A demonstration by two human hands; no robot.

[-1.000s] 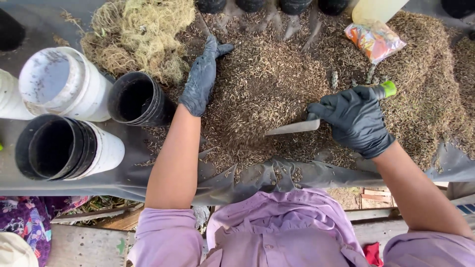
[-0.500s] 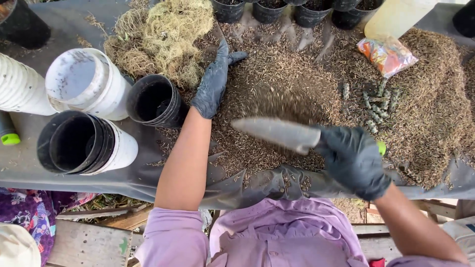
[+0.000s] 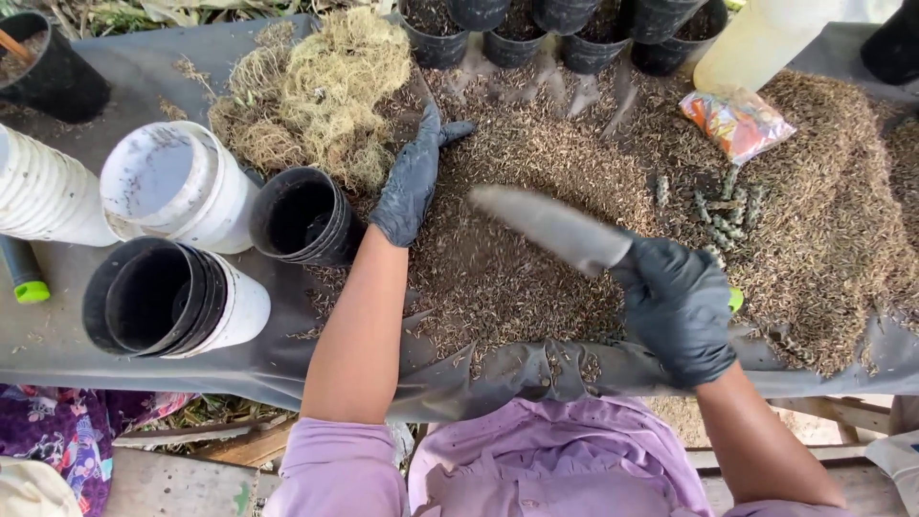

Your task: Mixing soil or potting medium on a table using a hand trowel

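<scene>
nearest the camera is the lilac shirt (image 3: 536,474), soft and creased, its sleeves pushed up on two bare forearms. beyond it a dark grey plastic sheet (image 3: 144,72) drapes over the bench edge in shiny folds, and on it lies a wide heap of chopped husk mix (image 3: 536,153), brown, dry and fibrous; everything else is placed from that heap.

at the heap's near right edge the right hand (image 3: 678,308), in a matt black rubber glove, is closed in a fist round the green handle of a knife (image 3: 550,228). its broad grey blade, blurred, reaches up and left over the middle of the heap, raised above the mix.

at the heap's left edge the left hand (image 3: 412,177), gloved the same, lies flat on the mix with fingers stretched together and thumb spread, gripping nothing.

just left of the heap a black round plastic pot (image 3: 304,218) lies on its side, mouth towards the camera. further left lie stacks of white pots with black insides (image 3: 168,299). beyond the left hand sits a tangled clump of pale straw-like root fibre (image 3: 321,86).

on the heap's right part lie short knobbly green cactus cuttings (image 3: 723,206), and past them a crinkled orange packet (image 3: 735,123). along the heap's far edge stands a row of small black pots (image 3: 546,29) holding dark mix.
</scene>
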